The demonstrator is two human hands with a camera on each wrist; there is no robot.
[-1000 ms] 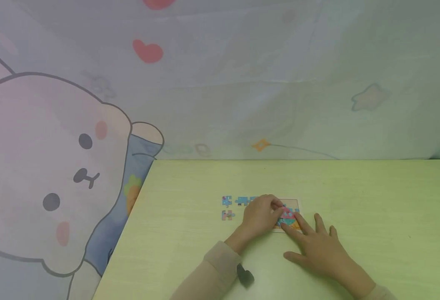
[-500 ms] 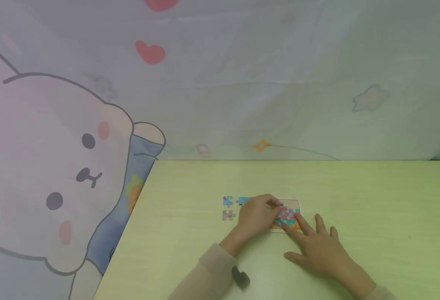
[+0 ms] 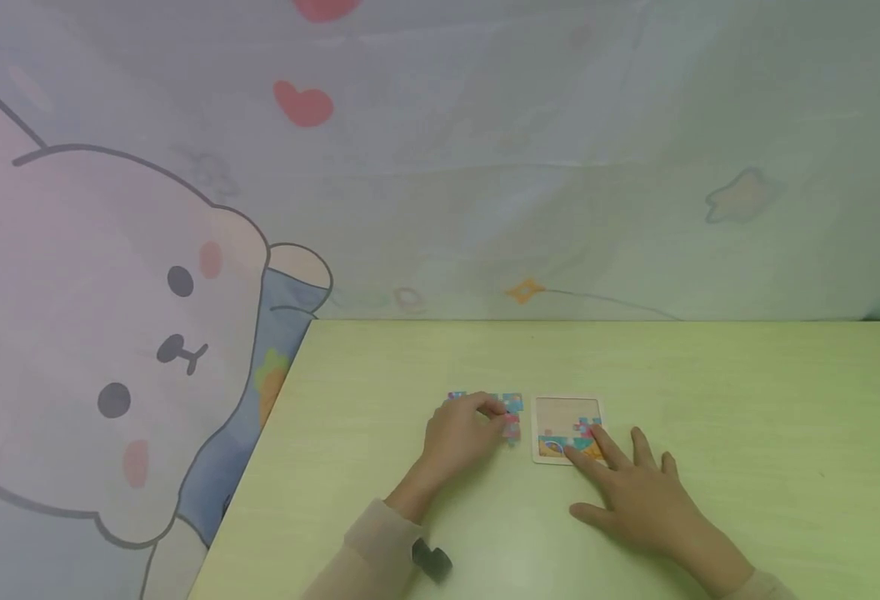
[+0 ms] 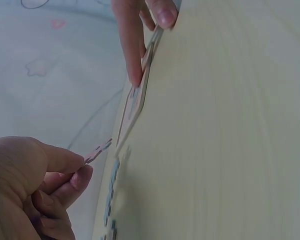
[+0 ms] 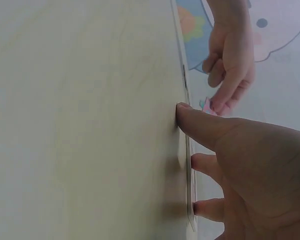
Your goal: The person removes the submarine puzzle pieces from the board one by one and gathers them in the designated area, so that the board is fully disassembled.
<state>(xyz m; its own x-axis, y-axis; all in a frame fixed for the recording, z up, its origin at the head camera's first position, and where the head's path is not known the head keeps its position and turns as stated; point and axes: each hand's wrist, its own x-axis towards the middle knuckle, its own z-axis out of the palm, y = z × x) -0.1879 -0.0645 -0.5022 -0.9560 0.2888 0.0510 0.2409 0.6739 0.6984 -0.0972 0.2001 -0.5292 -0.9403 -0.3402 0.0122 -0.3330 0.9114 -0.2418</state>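
Observation:
Between thumb and fingertips, my left hand (image 3: pixel 458 442) pinches a pink jigsaw piece (image 3: pixel 511 427). The piece is just left of the small wooden puzzle tray (image 3: pixel 534 429), held above the table in the left wrist view. My right hand (image 3: pixel 638 500) lies with spread, extended fingers, its index and middle fingertips on the tray's lower right part. In the tray, a row of joined pieces (image 3: pixel 560 446) fills the bottom, and a pink and blue piece (image 3: pixel 584 427) sits by the right side. Bare wood shows in the upper part.
Loose blue jigsaw pieces (image 3: pixel 513 402) lie in a row left of the tray; my left hand hides some of them. The pale table (image 3: pixel 747 383) ends at a printed cloth (image 3: pixel 440 167) with a cartoon animal.
My left hand has moved left from over the tray, taking a pink jigsaw piece out of it. The right hand has stayed in place on the tray.

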